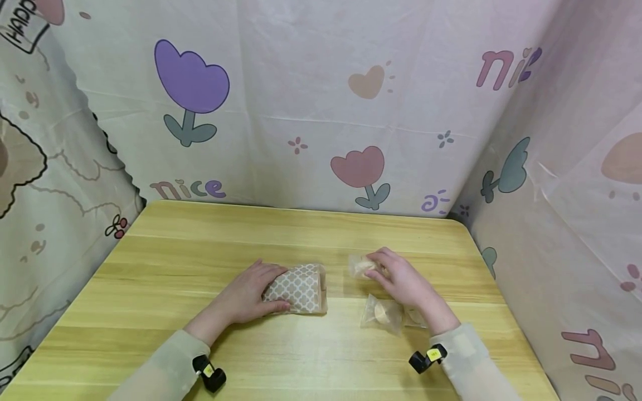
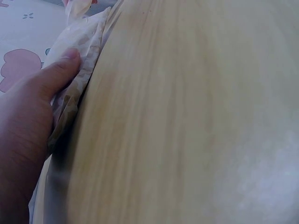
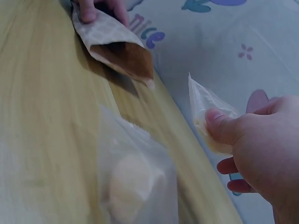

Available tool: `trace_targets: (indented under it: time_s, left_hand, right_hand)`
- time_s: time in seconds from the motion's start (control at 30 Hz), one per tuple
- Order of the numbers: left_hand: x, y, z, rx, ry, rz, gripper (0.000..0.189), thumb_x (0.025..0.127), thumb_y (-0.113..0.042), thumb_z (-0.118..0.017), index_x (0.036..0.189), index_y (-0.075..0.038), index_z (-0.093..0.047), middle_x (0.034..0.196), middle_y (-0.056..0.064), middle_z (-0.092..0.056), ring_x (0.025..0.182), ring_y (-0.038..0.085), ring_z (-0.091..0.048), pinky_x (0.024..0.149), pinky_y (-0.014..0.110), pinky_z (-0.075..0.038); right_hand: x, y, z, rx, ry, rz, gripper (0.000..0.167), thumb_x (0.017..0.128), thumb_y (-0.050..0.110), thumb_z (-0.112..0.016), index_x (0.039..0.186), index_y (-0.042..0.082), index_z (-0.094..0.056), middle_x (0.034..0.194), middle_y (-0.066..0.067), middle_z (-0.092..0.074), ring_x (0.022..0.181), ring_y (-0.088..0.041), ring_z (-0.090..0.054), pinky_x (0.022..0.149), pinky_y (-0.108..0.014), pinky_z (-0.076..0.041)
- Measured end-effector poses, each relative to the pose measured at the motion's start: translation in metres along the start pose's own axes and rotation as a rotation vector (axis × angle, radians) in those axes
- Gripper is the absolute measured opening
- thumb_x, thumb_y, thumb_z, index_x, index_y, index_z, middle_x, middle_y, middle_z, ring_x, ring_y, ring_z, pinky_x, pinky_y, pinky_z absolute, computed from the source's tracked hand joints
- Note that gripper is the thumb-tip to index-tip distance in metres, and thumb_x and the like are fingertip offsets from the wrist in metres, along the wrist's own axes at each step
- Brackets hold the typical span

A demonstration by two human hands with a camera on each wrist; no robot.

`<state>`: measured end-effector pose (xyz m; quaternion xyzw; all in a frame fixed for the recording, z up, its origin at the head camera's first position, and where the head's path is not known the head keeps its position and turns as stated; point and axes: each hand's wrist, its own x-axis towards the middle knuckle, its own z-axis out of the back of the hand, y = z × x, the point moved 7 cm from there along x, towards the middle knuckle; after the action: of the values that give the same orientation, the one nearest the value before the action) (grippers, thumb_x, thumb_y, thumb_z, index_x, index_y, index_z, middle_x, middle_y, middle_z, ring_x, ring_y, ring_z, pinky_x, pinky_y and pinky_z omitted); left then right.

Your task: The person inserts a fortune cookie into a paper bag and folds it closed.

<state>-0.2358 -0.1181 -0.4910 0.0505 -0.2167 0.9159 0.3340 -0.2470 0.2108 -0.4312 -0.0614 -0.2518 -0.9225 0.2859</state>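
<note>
My left hand point(image 1: 253, 293) grips one end of a patterned paper bag point(image 1: 301, 289), thumb on the near edge and fingers on the far side. The bag lies on its side, and in the right wrist view its brown mouth point(image 3: 127, 58) gapes towards the right. Between thumb and fingers, my right hand point(image 1: 403, 281) pinches a small translucent packet point(image 1: 358, 266) with something pale inside, held apart from the bag. Another such packet point(image 1: 382, 314) with a pale rounded item lies on the table. Beside it, partly hidden under the right wrist, is one more packet point(image 1: 415, 318).
The light wooden table point(image 1: 281, 356) has rounded far corners. A printed cloth point(image 1: 281, 89) with flowers and words hangs behind it and along both sides. Black wrist cameras sit on both sleeves.
</note>
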Motion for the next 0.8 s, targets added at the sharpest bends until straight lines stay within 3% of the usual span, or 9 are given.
trace_targets:
  time_s: [0.17,0.37,0.57,0.8]
  left_hand:
    - [0.0,0.0,0.0,0.008,0.004,-0.001,0.089,0.089,-0.075,-0.068,0.15,-0.01,-0.057,0.147,0.005,-0.062,0.139,0.026,-0.054,0.126,0.053,-0.025]
    - [0.0,0.0,0.001,0.004,0.005,0.002,0.09,0.089,-0.075,-0.068,0.151,-0.01,-0.057,0.147,0.005,-0.062,0.14,0.026,-0.054,0.127,0.053,-0.024]
    - [0.001,0.0,0.0,0.0,0.002,0.003,0.091,0.089,-0.076,-0.067,0.151,-0.01,-0.057,0.147,0.005,-0.062,0.14,0.026,-0.054,0.126,0.054,-0.025]
    - [0.001,0.0,0.001,-0.007,0.004,0.001,0.09,0.089,-0.075,-0.068,0.151,-0.01,-0.057,0.147,0.005,-0.062,0.14,0.027,-0.054,0.126,0.055,-0.025]
  right_hand:
    - [0.004,0.015,-0.005,-0.014,-0.003,0.062,0.042,0.102,0.027,-0.075,0.133,0.0,-0.067,0.115,-0.001,-0.066,0.087,-0.01,-0.058,0.078,-0.032,-0.059]
    - [0.008,0.028,-0.021,-0.041,0.04,0.064,0.043,0.103,0.031,-0.072,0.135,0.002,-0.067,0.119,0.0,-0.066,0.093,-0.01,-0.061,0.086,-0.032,-0.06]
    - [0.014,0.043,-0.035,-0.063,0.063,0.129,0.044,0.103,0.03,-0.072,0.133,-0.001,-0.067,0.119,-0.006,-0.067,0.104,-0.02,-0.068,0.096,-0.037,-0.06]
    - [0.016,0.05,-0.051,-0.083,0.086,0.133,0.043,0.101,0.03,-0.074,0.132,0.001,-0.068,0.117,-0.003,-0.067,0.101,-0.016,-0.068,0.094,-0.034,-0.06]
